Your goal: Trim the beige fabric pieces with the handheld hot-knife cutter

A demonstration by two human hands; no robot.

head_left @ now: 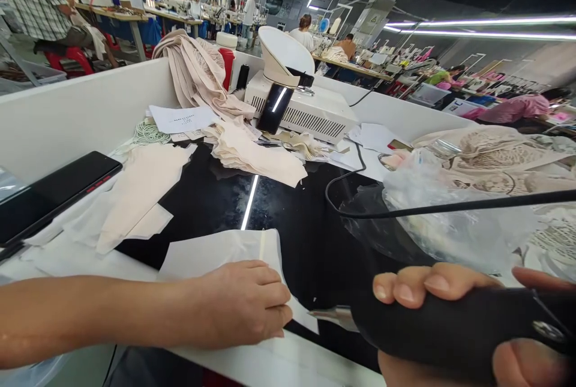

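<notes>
My left hand [249, 303] lies with bent fingers pressed together on the edge of a thin white sheet [202, 252], paper or fabric. A narrow pale strip [262, 245] shows on this sheet above my knuckles. The sheet rests on a glossy black work surface [324, 243]. In my right hand [432, 285] is a black hand tool [450, 321] with a pointed metal tip. Its tip is close to the sheet's right corner, near my left fingertips; whether it touches is unclear.
Cream fabric pieces [256, 153] lie at the back, more cut pieces [139, 189] at left beside a black phone [58, 189]. A vented white box [306, 108] stands behind. A black cable [427, 206] crosses the right side above a plastic bag [450, 213] and lace garments.
</notes>
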